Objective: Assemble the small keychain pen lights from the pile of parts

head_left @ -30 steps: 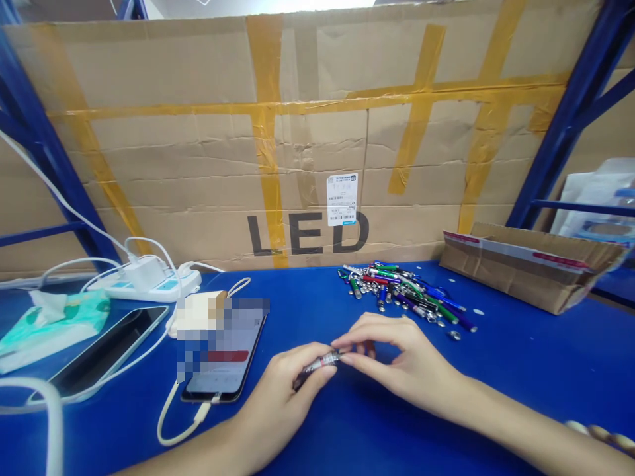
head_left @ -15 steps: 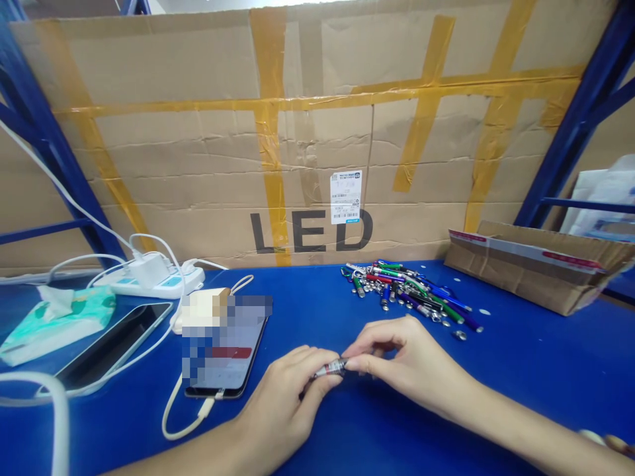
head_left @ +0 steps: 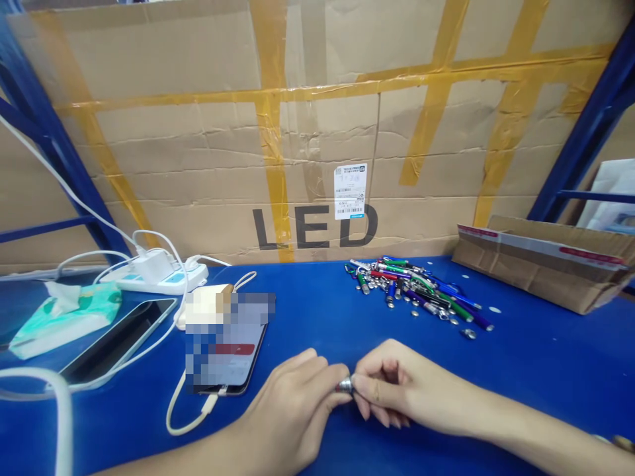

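Just above the blue tabletop, my left hand point(head_left: 302, 403) pinches a small silver cylinder point(head_left: 344, 385) with a dark reddish part, its kind unclear. Most of it is hidden by the fingers. From the other side, my right hand point(head_left: 391, 387) grips its right end between thumb and index finger, with the other fingers curled below. Both hands almost meet at the cylinder. Beyond them lies a heap of small coloured metal tubes point(head_left: 426, 287), like keychain flashlights, with several loose round silver pieces point(head_left: 467, 334) around them.
To the left are a phone point(head_left: 248, 344) on a charging cable, a second phone point(head_left: 119, 340), a tissue pack point(head_left: 64, 317) and a white power strip point(head_left: 163, 281) with cables. An open cardboard box point(head_left: 536, 268) stands at the right. Large taped cardboard point(head_left: 213, 158) forms the back.
Both hands have come slightly lower and closer together in the picture. The right fingers have curled under, and less of the cylinder shows. The view has shifted a little.
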`<state>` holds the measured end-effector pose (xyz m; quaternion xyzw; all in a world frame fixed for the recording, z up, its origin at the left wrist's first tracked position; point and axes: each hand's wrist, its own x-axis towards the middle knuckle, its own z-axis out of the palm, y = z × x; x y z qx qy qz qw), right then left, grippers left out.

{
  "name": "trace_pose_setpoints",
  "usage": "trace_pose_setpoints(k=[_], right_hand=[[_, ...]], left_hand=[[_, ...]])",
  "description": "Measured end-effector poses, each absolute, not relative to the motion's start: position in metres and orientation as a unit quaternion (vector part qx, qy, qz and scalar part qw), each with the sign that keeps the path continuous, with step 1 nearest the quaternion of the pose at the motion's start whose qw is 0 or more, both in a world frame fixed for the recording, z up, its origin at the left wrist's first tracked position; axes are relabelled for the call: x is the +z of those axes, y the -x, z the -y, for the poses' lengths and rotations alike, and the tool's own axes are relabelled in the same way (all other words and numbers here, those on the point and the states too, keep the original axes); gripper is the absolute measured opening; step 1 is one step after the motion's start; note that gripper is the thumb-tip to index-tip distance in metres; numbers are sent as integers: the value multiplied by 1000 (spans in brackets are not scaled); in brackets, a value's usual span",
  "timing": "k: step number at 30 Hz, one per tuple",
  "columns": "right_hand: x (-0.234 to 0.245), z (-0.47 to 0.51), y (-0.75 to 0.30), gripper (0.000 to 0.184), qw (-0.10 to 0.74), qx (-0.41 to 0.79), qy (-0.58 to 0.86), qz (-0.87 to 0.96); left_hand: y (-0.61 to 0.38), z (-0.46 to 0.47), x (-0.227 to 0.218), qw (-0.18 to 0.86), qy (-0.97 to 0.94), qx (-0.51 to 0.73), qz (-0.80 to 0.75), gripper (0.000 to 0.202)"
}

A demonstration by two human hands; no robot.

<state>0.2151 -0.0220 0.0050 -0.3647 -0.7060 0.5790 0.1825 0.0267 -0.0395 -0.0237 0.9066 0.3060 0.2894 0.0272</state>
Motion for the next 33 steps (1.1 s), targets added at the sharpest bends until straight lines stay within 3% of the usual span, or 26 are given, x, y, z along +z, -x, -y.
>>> trace_pose_setpoints(k=[4,7,15,18,25,30,33], right_hand=[[3,21,-214,46,180,682,358,612],[1,19,-214,47,196,702,343,592],[3,16,-214,47,241,611,363,660],[4,14,-217,44,268,487,397,730],[16,-21,-259,23,328,4,511,795],[13,-52,-295,24,256,-151,525,797],[5,-63,-306,31,186,-156,543,804]], left_hand=[[-28,39,-23,15,-907,286,-309,24],[-30,38,-20,94,-897,287,-325,23],[-31,34,-13,243,-846,286,-377,23],[-31,36,-9,278,-829,292,-387,23],[-32,37,-3,333,-753,326,-463,30],[-30,31,-7,337,-717,360,-494,27],[-30,27,-7,356,-695,372,-502,27]])
